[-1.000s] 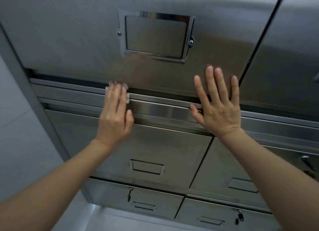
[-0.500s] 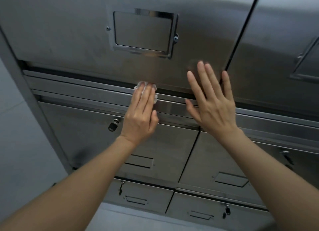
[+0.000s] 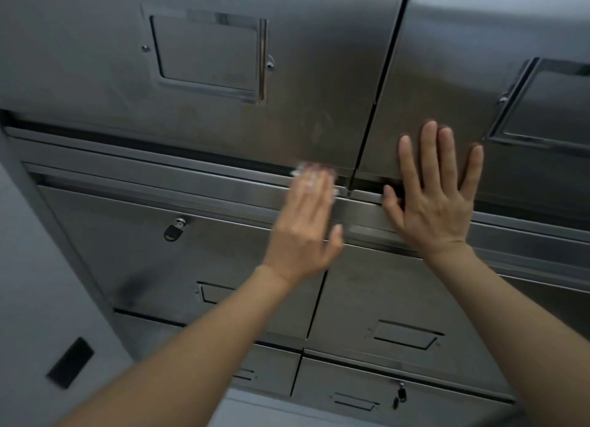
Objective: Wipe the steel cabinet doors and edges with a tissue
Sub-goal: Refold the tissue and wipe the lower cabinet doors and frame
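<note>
A steel cabinet fills the view, with a large upper left door [image 3: 223,120] and an upper right door [image 3: 463,85]. My left hand [image 3: 306,225] presses a white tissue [image 3: 303,170] with straight fingers against the horizontal steel edge [image 3: 191,184] under the upper left door, close to the gap between the two doors. The tissue shows only past my fingertips. My right hand [image 3: 434,196] lies flat with spread fingers on the lower part of the upper right door.
Recessed handles [image 3: 207,56] [image 3: 549,107] sit in the upper doors. Below are smaller doors, one with a lock and key [image 3: 174,230], and lower drawers with a hanging key [image 3: 400,393]. A pale wall [image 3: 38,299] with a dark slot [image 3: 70,362] is at the left.
My left hand has slid the tissue rightward along the edge toward the door gap. My right hand has shifted right onto the upper right door.
</note>
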